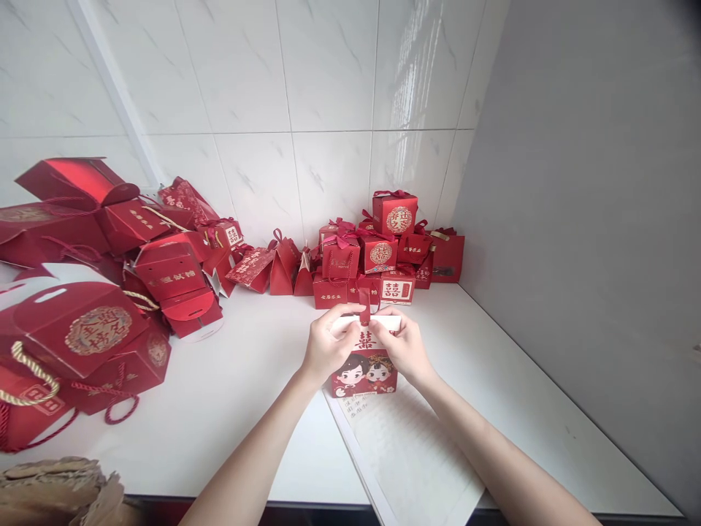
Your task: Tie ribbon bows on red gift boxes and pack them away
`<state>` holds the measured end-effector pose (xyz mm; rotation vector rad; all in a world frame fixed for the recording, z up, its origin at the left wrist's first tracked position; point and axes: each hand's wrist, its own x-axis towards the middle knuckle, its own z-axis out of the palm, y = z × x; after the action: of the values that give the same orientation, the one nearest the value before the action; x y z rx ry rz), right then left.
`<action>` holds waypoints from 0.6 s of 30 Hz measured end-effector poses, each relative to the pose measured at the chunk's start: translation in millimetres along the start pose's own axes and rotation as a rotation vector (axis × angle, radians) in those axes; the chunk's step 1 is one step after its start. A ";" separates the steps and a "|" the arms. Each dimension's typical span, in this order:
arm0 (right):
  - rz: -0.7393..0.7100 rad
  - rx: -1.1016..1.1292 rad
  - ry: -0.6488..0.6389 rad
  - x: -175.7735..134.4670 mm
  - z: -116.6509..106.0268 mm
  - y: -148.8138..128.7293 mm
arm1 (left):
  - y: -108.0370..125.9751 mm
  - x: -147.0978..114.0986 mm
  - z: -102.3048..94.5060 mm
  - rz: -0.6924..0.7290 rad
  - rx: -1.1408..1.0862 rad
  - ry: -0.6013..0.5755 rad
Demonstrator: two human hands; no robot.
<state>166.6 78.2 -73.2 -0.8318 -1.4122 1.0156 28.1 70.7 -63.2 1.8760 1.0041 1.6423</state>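
In the middle of the head view a small red and white gift box (364, 372) stands upright, with two cartoon figures and a red character on its front. My left hand (331, 343) pinches the left side of its white top edge, thumb in front and fingers behind. My right hand (402, 343) pinches the right side of the same edge, its thumb close to the left one. Between the hands a red ribbon (364, 305) sticks up from the box top. An open notebook (405, 446) with handwriting lies under and in front of the box.
A large heap of red gift boxes (104, 329) with rope handles fills the left side. Stacked red boxes (380, 252) with ribbons stand against the tiled wall (328, 88). Torn cardboard (60, 489) lies at bottom left. A grey partition (591, 219) bounds the white table (246, 409) on the right.
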 end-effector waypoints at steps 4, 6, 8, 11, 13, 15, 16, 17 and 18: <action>0.006 -0.008 -0.006 0.6 0.6 -0.5 | 0.6 0.5 0.1 0.001 -0.003 0.005; 0.011 0.005 0.000 0.6 0.9 -0.3 | 0.6 0.2 -0.7 0.002 0.011 -0.002; 0.014 0.026 -0.002 0.3 0.9 0.2 | 0.4 -0.3 -1.8 0.021 0.020 -0.013; 0.007 0.031 -0.001 -0.5 -0.1 1.4 | -0.7 -0.7 -2.9 0.082 0.014 -0.027; 0.003 0.013 0.006 -1.1 -1.0 2.2 | -1.7 -0.8 -2.9 0.106 0.014 -0.032; 0.004 -0.003 0.011 -1.4 -1.6 2.6 | -2.5 -0.8 -2.5 0.108 0.028 -0.029; 0.008 -0.008 0.013 -1.4 -1.7 2.6 | -2.8 -0.8 -2.2 0.106 0.038 -0.026; 0.013 -0.011 0.013 -1.3 -1.6 2.4 | -2.9 -0.7 -2.0 0.104 0.045 -0.022; 0.018 -0.013 0.015 -1.1 -1.4 2.1 | -3.0 -0.7 -1.7 0.102 0.051 -0.017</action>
<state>167.9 78.1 -75.6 -0.8610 -1.4027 1.0127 25.8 71.8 -65.5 2.0010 0.9661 1.6689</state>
